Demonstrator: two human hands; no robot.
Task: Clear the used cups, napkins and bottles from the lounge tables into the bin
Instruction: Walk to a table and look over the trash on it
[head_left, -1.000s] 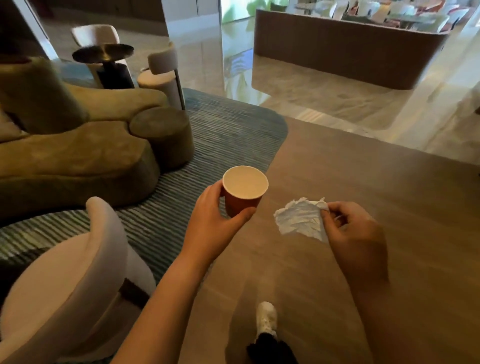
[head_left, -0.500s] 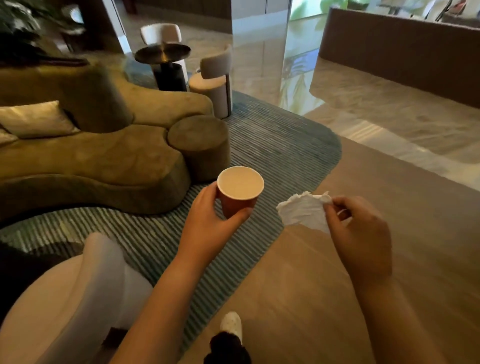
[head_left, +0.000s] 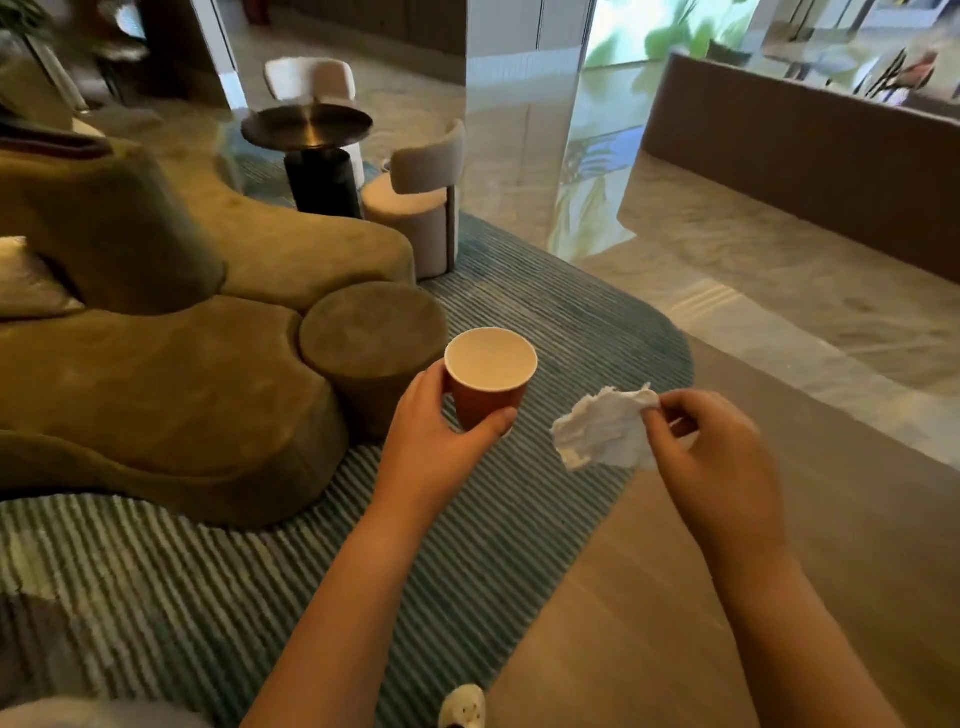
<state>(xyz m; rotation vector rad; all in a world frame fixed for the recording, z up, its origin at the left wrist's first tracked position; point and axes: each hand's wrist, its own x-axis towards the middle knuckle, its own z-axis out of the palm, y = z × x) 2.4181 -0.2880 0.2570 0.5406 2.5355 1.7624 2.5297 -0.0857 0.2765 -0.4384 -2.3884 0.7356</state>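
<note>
While upright, cup (head_left: 491, 361) between left fingers (head_left: 429, 378)

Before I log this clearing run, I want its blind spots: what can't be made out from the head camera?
Bin: nowhere in the head view, so its place is unknown.
Red cup: lower wall hidden by the left hand.
Napkin: right edge hidden behind the right hand.
Round side table: far and blurred; small litter cannot be told.
Shoe: cut off by the bottom edge.

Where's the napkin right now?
Head view, right of centre: the napkin is pinched in the right hand, beside the cup the left hand grips.
</note>
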